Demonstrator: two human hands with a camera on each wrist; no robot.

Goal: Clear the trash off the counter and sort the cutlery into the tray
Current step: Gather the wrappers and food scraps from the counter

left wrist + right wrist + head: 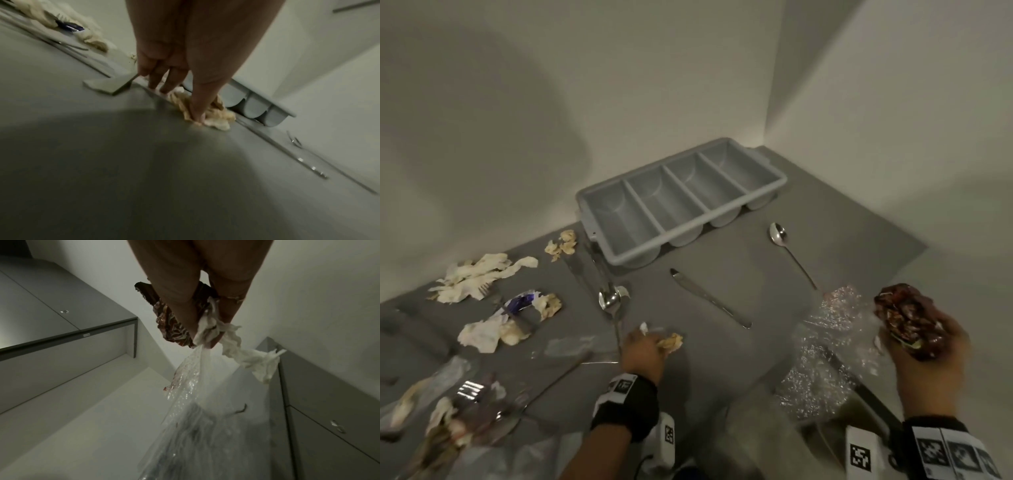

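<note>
Trash is the business just now: a crumpled, yellow-stained paper napkin lies on the grey counter near its front edge, beside the handle of a steel spoon. The left hand is lowered palm-down on it, fingertips pressing and gathering the wad against the counter. From here the fingers could catch that spoon handle along with the paper, so cutlery might be dragged or go off with the rubbish.

Raised over the counter's right front corner, the right hand is clamped on a dark red-brown foil wrapper, a strip of white tissue and a clear plastic bag hanging below. That is a full fist; the tissue dangles loose and could drop back down.

More stained napkins and a blue-and-white wrapper lie along the left edge, some over forks. A steel knife and a second spoon wait before the grey four-compartment plastic tray, which sits against the back wall; nothing shows in its compartments.
</note>
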